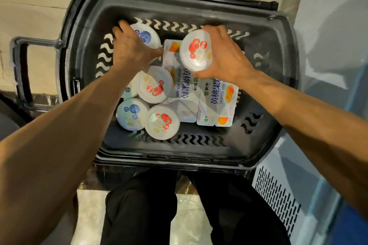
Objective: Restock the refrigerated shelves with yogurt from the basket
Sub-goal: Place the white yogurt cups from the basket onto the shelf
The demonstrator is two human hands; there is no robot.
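The right hand (225, 55) grips a strawberry cup (196, 50) from its right side. The fingers are curled round the far rim and the thumb is on the near rim, and the cup is tilted with its lid toward the viewer. It is held above the far part of the basket (179, 157), over a peach yogurt pack (183, 79).

The left hand (133, 45) lies on top of a blueberry cup (148, 37) in the far left corner of the basket. Its fingers are bent over the far edge of the lid and the thumb points right, close to the peach pack. Most of this cup is hidden under the hand.

More yogurt is still in the basket. A second strawberry cup (156, 84) stands near the middle. A second blueberry cup (131, 113) and a third strawberry cup (162, 121) stand side by side, touching, at the near wall. A second peach pack (218, 103) lies flat on the right, just beside the first one.

The basket is black with wavy slots, and its handle (22, 69) is folded out to the left. It stands on a pale tiled floor (39, 16). On the right is a white cooler (278, 195) with a vent grille. The person's legs in black trousers (139, 205) are on the near side.
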